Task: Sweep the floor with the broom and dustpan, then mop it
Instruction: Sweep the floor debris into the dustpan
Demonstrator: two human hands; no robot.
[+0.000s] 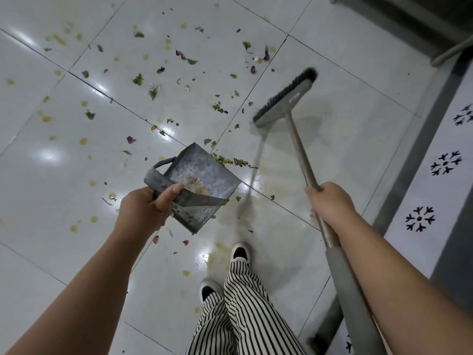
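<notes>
My left hand [147,208] grips the back rim of a worn metal dustpan [202,172], held tilted just above the white tiled floor [64,175], its mouth pointing away from me. Some crumbs lie inside the pan. My right hand [330,201] grips the metal handle of the broom [298,139]. The blurred broom head [286,98], grey with dark bristles, is right of the dustpan. A small pile of scraps [230,161] lies at the pan's far edge. Green leaf bits, purple peel and yellow spots [153,85] are scattered over the tiles ahead.
My feet in white shoes [240,252] and striped trousers stand below the dustpan. A grey strip and a white patterned surface [435,175] run along the right side. A metal base [409,24] stands at the top right.
</notes>
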